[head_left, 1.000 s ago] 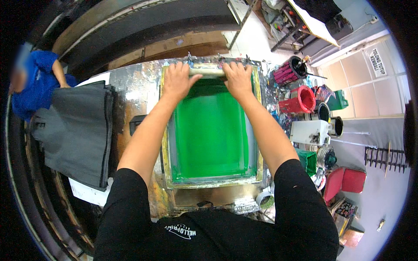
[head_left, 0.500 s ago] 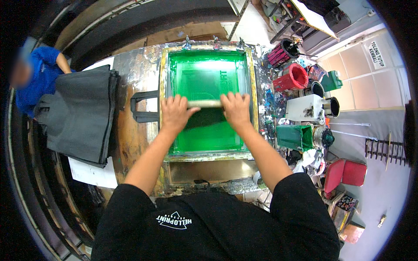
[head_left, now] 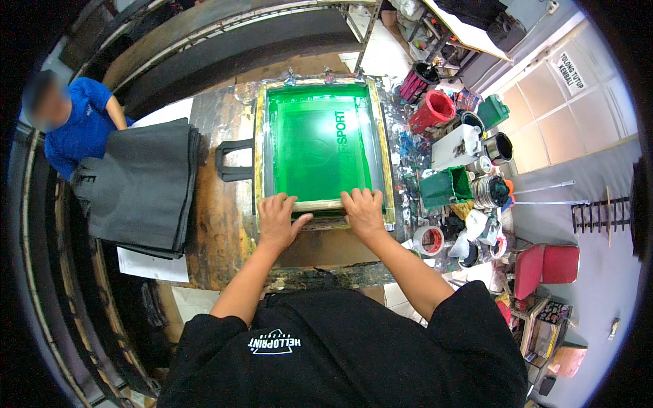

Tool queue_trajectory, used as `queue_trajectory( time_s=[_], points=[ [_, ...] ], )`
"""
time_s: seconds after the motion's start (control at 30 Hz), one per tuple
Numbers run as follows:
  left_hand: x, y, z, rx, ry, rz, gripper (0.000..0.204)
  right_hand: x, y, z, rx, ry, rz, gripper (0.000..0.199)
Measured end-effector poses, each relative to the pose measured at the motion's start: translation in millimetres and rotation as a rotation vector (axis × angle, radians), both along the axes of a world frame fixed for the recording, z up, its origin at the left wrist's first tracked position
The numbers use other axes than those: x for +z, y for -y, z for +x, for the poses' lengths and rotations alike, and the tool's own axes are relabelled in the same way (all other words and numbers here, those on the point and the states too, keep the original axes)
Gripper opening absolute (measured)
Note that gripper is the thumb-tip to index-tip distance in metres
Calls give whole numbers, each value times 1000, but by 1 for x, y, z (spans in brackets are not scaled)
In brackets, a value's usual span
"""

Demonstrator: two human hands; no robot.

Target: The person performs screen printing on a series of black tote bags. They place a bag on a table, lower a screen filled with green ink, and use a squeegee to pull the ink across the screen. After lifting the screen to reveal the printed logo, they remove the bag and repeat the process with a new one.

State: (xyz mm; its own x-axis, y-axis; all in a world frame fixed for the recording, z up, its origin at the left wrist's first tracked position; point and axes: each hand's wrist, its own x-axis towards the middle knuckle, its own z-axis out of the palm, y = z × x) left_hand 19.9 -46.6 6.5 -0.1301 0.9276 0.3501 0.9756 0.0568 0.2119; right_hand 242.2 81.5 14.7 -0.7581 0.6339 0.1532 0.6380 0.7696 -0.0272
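Observation:
A wooden-handled squeegee (head_left: 320, 205) lies across the near end of a printing screen (head_left: 259, 149). My left hand (head_left: 277, 216) grips its left end, and my right hand (head_left: 364, 209) is closed round its right end. Green ink (head_left: 306, 153) coats the mesh, with dark lettering showing through near the right side. The squeegee's blade is hidden below the handle. From beneath the screen's left edge a black bag handle (head_left: 233, 160) sticks out onto the table (head_left: 221, 217).
Left of the screen lies a stack of dark fabric bags (head_left: 143, 187), beside a person in blue (head_left: 85, 126). Along the right edge stand a red bucket (head_left: 433, 112), a green container (head_left: 445, 187), several cans and a tape roll (head_left: 428, 240). Clamps (head_left: 328, 75) line the screen's far edge.
Both hands have drawn the squeegee toward me, from mid-screen to the near end. The mesh behind it now shows an even green with clearer lettering. The whole view has shifted slightly.

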Motion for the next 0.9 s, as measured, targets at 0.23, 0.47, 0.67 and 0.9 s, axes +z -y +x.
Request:
queue_trajectory(
  time_s=[0.23, 0.47, 0.67, 0.9],
  points=[
    [-36, 77, -31, 386, 139, -178, 116, -9, 41, 24, -18, -65, -109, 51],
    [-60, 76, -53, 302, 262, -162, 93, -4, 40, 25, -1, -109, -125, 48],
    [-45, 78, -51, 324, 337, -189, 93, 19, 29, 22, 9, -145, -126, 46],
    [66, 48, -43, 292, 966, 207, 85, 150, -13, -10, 14, -241, 52, 48]
  ],
)
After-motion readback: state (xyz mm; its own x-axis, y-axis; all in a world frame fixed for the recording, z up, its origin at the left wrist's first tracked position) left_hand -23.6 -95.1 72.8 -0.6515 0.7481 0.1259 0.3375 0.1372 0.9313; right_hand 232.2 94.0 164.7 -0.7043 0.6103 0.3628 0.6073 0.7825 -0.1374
